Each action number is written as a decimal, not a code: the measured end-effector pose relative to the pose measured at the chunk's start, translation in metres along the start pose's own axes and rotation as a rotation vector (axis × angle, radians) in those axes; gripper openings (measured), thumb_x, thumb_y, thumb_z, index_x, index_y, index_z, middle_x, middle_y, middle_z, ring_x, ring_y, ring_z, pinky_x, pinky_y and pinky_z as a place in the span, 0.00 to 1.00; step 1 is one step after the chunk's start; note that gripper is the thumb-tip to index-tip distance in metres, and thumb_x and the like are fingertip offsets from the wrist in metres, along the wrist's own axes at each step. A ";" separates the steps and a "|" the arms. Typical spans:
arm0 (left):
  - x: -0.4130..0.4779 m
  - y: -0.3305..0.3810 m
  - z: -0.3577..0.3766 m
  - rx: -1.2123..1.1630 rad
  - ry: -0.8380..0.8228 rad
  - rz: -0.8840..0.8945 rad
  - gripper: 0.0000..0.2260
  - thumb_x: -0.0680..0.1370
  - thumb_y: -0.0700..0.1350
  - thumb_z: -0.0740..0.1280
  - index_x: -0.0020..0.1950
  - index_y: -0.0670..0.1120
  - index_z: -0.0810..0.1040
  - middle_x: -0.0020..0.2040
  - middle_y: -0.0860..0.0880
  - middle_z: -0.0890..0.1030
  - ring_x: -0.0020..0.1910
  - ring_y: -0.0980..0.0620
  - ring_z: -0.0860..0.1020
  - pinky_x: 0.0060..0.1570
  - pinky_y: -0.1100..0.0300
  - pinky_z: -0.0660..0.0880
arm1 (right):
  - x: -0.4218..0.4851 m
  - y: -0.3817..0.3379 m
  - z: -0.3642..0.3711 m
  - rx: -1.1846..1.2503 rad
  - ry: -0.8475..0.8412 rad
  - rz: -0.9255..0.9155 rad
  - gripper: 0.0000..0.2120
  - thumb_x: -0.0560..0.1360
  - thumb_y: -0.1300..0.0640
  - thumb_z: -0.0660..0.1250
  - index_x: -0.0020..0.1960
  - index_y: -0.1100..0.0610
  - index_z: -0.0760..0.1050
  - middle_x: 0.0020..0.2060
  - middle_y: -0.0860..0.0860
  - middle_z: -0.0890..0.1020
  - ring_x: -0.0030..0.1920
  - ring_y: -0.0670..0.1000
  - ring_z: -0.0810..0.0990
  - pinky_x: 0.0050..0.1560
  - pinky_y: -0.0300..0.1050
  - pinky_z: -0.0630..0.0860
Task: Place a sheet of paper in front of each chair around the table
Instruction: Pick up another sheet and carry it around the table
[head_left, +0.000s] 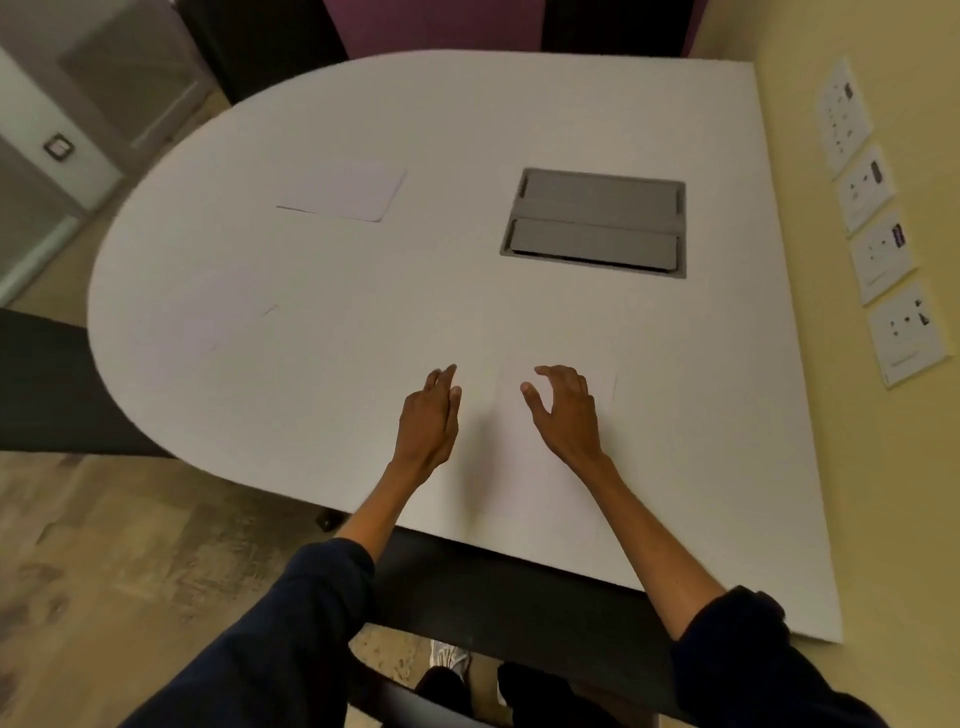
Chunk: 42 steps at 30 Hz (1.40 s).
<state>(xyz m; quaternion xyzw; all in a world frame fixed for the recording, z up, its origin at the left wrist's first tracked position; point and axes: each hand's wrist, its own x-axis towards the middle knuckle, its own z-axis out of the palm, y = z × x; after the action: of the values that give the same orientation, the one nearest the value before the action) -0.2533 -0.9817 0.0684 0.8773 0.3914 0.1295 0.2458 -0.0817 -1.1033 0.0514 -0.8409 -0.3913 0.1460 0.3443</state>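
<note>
A white table (467, 130) with a rounded left end fills the view. One white sheet of paper (343, 191) lies toward the far left. A second sheet (202, 322), barely distinct from the tabletop, lies near the rounded left edge. A third faint sheet (550, 467) lies at the near edge under my hands. My left hand (428, 421) rests at its left side, fingers slightly apart. My right hand (563, 410) hovers on the sheet with fingers spread. Neither hand holds anything.
A grey cable hatch (597, 221) is set into the tabletop at the right. Dark chairs stand at the far side (270, 47), the left (47, 384) and below me (493, 587). A yellow wall with socket plates (878, 249) borders the right.
</note>
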 end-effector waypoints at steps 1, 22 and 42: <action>0.001 -0.001 -0.014 -0.008 0.052 -0.013 0.22 0.85 0.52 0.47 0.75 0.45 0.64 0.72 0.41 0.70 0.64 0.40 0.75 0.63 0.45 0.72 | 0.008 -0.015 -0.001 0.023 0.007 -0.030 0.21 0.80 0.41 0.58 0.66 0.52 0.72 0.64 0.50 0.74 0.66 0.51 0.69 0.62 0.50 0.67; -0.154 -0.239 -0.309 0.014 0.673 -0.365 0.25 0.84 0.55 0.45 0.79 0.47 0.52 0.80 0.48 0.53 0.79 0.53 0.47 0.77 0.46 0.49 | -0.020 -0.412 0.161 0.238 -0.121 -0.567 0.22 0.80 0.40 0.57 0.67 0.51 0.71 0.67 0.49 0.74 0.69 0.50 0.68 0.67 0.53 0.66; -0.289 -0.502 -0.473 0.123 0.850 -0.675 0.27 0.83 0.58 0.44 0.79 0.48 0.52 0.80 0.48 0.52 0.79 0.53 0.48 0.77 0.48 0.47 | -0.126 -0.688 0.434 0.317 -0.446 -0.870 0.34 0.78 0.34 0.54 0.75 0.55 0.63 0.72 0.55 0.70 0.72 0.52 0.66 0.71 0.55 0.65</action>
<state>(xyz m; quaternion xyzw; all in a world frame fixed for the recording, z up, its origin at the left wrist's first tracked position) -0.9553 -0.7552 0.1905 0.5858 0.7231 0.3636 0.0422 -0.7709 -0.6825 0.2130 -0.4862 -0.7420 0.2226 0.4044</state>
